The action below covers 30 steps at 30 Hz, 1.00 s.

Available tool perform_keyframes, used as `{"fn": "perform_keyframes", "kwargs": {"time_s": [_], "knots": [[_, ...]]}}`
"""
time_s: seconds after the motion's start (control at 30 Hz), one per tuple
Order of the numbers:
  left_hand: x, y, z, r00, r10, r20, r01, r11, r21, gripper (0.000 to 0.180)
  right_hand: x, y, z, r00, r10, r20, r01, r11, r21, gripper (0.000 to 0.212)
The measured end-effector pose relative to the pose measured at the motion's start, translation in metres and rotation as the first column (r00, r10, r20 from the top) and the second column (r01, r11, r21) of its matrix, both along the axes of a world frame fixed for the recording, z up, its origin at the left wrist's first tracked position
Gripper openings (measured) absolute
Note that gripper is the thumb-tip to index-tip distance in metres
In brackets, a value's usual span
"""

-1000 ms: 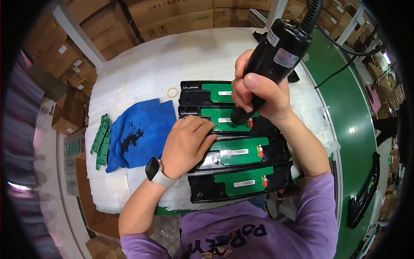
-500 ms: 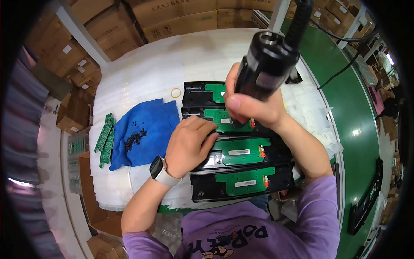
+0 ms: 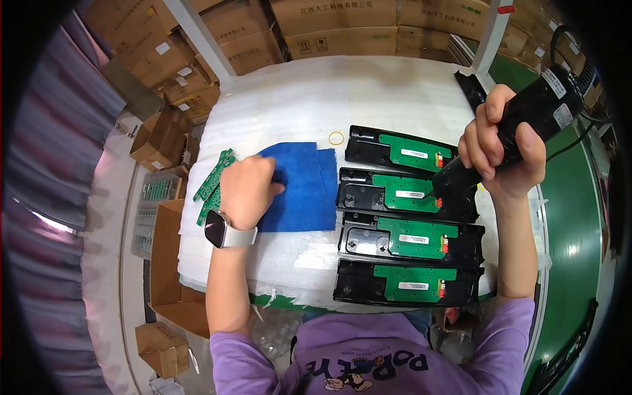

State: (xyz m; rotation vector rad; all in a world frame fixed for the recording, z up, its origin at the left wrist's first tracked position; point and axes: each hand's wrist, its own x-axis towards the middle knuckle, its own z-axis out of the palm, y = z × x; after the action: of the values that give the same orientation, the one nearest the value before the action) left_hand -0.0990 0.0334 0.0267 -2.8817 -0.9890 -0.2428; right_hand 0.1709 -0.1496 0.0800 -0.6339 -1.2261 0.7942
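Note:
My left hand (image 3: 247, 189) is over the blue cloth (image 3: 303, 197), fingers bent and closed at a pile of small black screws (image 3: 280, 176) that it mostly covers. Whatever the fingertips pinch is hidden. In my right hand (image 3: 500, 148) is a black electric screwdriver (image 3: 543, 108), tilted so its tip points down-left near the second green circuit board (image 3: 409, 195) from the far end. Several long black plastic housings lie in a column, each with a green board, among them the far housing (image 3: 368, 150) and the near housing (image 3: 359, 282).
Narrow green circuit boards (image 3: 214, 187) lie left of the cloth. A yellow rubber band (image 3: 336, 138) rests on the white padded table (image 3: 283, 99). Another black part (image 3: 470, 89) is at the far right. Cardboard boxes (image 3: 336, 29) stand behind, and a green surface (image 3: 573, 217) runs along the right.
My left hand has moved from the housings to the screws on the cloth. My right hand has shifted right and tipped the screwdriver over. The whole view has turned leftward.

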Motion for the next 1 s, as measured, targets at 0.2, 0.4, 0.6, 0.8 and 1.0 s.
{"fn": "perform_keyframes", "kwargs": {"time_s": [0.2,0.4,0.6,0.8,1.0], "knots": [[-0.014,0.008,-0.025,0.952,-0.077,0.295,0.142,0.969,-0.205,0.011,-0.006,0.001,-0.003,1.0,-0.013,0.004,0.013,0.999,-0.045,0.035],[-0.012,0.006,-0.024,0.928,-0.041,0.369,0.092,0.988,-0.121,0.006,-0.007,0.002,-0.006,1.0,-0.017,0.004,0.017,0.997,-0.08,0.035],[-0.003,0.006,-0.028,0.762,0.24,0.602,0.172,0.821,-0.544,0.005,-0.009,-0.001,0.001,0.995,-0.088,0.048,0.093,0.991,-0.091,0.037],[0.038,-0.02,-0.031,0.6,0.679,0.423,0.689,-0.169,-0.705,0.015,-0.008,-0.005,0.006,0.993,-0.114,0.011,0.114,0.993,0.005,0.034],[0.085,-0.047,-0.032,0.758,0.54,0.365,0.622,-0.432,-0.653,0.01,-0.007,-0.007,0.007,0.979,-0.059,-0.195,0.085,0.989,0.123,0.032]]}}
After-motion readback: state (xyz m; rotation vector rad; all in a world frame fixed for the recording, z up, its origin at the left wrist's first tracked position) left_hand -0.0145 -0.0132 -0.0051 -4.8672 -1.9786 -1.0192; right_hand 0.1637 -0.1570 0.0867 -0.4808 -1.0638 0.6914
